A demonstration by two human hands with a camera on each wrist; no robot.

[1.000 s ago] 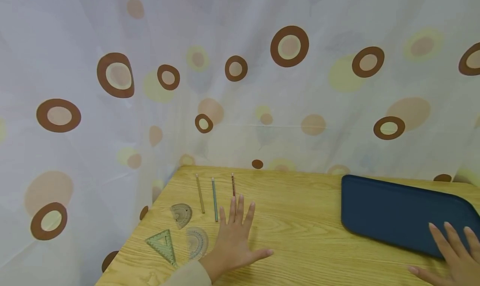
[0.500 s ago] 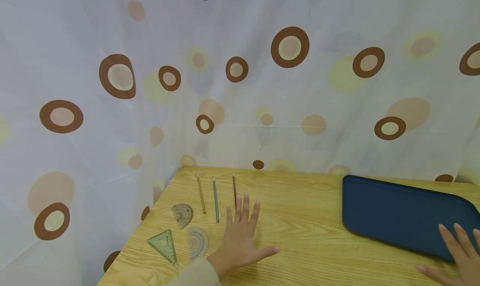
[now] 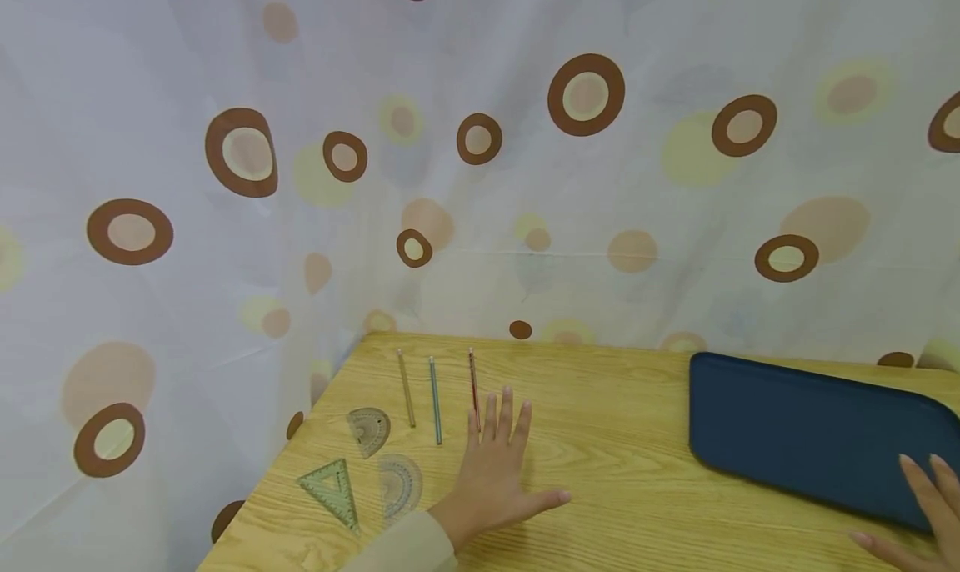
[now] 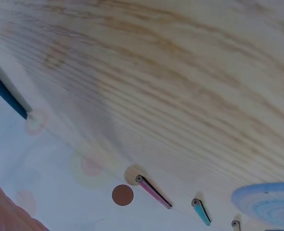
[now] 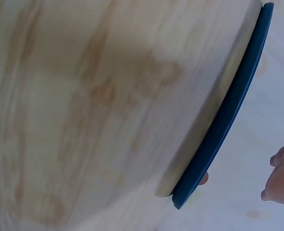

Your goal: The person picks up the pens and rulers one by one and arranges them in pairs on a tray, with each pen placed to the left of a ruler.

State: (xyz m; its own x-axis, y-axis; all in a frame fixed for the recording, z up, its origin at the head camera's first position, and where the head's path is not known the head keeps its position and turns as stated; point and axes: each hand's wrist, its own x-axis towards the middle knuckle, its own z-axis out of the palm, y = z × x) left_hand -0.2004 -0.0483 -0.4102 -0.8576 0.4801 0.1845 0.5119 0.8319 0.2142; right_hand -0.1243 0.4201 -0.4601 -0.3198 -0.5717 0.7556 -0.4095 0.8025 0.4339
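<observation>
My left hand (image 3: 495, 480) is spread with straight fingers over the table, its fingertips near the lower end of a red pencil (image 3: 472, 376); it holds nothing. A blue pencil (image 3: 436, 401) and a tan pencil (image 3: 407, 390) lie farther left. Beside the wrist are a clear protractor (image 3: 402, 482), a smaller grey protractor (image 3: 372, 430) and a green set square (image 3: 334, 490). At the right edge, partly cut off, my right hand (image 3: 930, 505) has its visible fingers extended in front of a dark blue tray (image 3: 795, 430), gripping nothing. Whether it touches the tray I cannot tell.
The wood-grain table (image 3: 600, 455) reaches back to a white curtain (image 3: 510, 188) printed with brown and yellow circles. Another stretch of this curtain runs along the left side. The tray occupies the back right of the table.
Both hands have drifted slightly right, fingers still extended. The whole view has also shifted a little. Pencils, protractors, set square and tray keep their places on the table.
</observation>
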